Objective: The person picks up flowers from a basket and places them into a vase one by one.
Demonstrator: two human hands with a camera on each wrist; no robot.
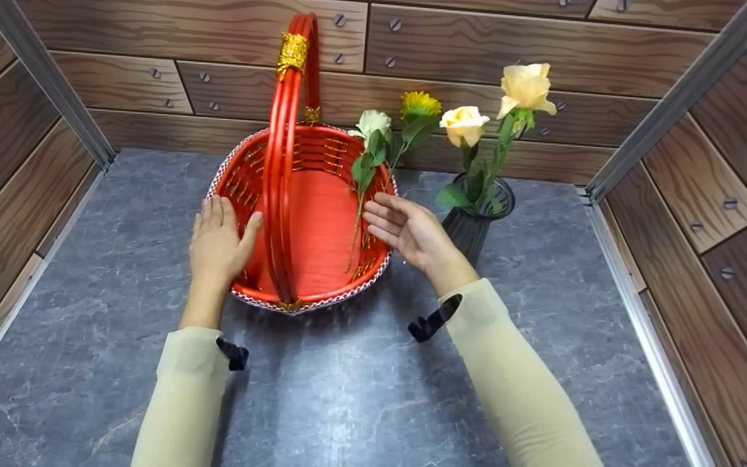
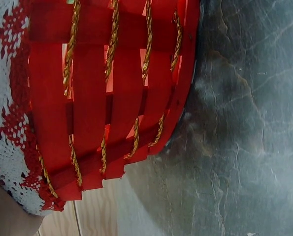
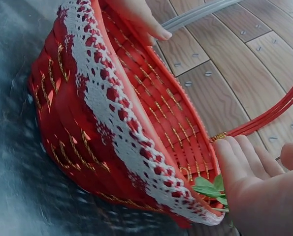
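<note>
A red woven basket (image 1: pixel 321 227) with a tall hoop handle and white lace rim stands on the floor. My left hand (image 1: pixel 218 243) rests on its left rim with fingers straight and thumb over the inside. On the opposite side, my right hand (image 1: pixel 415 237) lies at the right rim, palm turned toward the basket and fingers extended; in the right wrist view nothing is gripped. Inside, a pale white-green flower (image 1: pixel 373 123) leans on the right wall, its stem reaching the bottom. A yellow flower (image 1: pixel 420 104) leans out beside it, its lower stem hard to make out.
A dark ribbed vase (image 1: pixel 471 230) stands right of the basket, partly behind my right wrist. It holds a cream rose (image 1: pixel 464 125) and a taller peach rose (image 1: pixel 526 87). Wood-patterned walls (image 1: pixel 509 45) with metal edge strips enclose the grey marbled surface (image 1: pixel 321 395).
</note>
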